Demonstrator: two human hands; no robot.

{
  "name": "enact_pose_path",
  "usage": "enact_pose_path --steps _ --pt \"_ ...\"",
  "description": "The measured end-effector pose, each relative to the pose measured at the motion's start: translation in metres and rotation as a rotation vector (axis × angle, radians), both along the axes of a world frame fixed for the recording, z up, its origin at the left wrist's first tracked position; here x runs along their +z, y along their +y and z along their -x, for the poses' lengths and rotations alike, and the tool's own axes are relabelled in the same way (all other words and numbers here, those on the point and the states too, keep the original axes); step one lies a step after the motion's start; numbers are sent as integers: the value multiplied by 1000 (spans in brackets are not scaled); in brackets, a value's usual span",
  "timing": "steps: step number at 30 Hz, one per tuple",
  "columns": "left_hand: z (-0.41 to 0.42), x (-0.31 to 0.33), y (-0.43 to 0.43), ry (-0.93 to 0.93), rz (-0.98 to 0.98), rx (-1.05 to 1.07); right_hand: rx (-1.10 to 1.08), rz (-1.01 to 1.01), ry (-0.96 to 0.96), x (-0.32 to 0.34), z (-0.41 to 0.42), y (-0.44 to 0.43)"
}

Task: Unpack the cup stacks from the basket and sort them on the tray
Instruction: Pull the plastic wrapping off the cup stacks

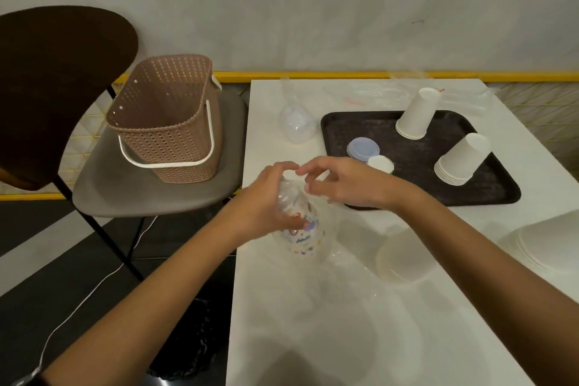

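A stack of printed cups (302, 233) wrapped in clear plastic stands near the table's left edge. My left hand (269, 197) grips it around its upper part. My right hand (338, 182) pinches the plastic wrap at the top of the stack. On the dark tray (416, 163) two stacks of white paper cups (416, 114) (460, 158) stand upside down, and a stack with a bluish lid (363, 149) and a small white stack (380, 163) sit at its left end. The brown woven basket (166, 122) rests on a chair seat to the left.
A clear wrapped cup stack (297, 124) lies left of the tray. Empty plastic wrappers (391, 92) lie at the table's far edge. White bowls (404, 257) and a pile of white plates (551, 244) sit at the right front. A dark chair (156, 197) stands beside the table.
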State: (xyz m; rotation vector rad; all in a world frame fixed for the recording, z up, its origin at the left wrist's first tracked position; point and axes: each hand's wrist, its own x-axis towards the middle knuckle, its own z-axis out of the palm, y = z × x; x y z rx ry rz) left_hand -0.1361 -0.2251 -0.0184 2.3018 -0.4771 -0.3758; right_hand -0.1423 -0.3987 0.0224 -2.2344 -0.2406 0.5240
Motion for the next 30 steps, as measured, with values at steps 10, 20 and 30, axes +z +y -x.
enact_pose_path --steps 10,20,30 --pt "7 -7 -20 -19 243 -61 70 253 -298 -5 10 -5" --pt "23 -49 -26 463 532 -19 -67 21 -352 15 16 -2" --pt "28 -52 -36 405 630 89 -137 -72 -426 45 32 -3"
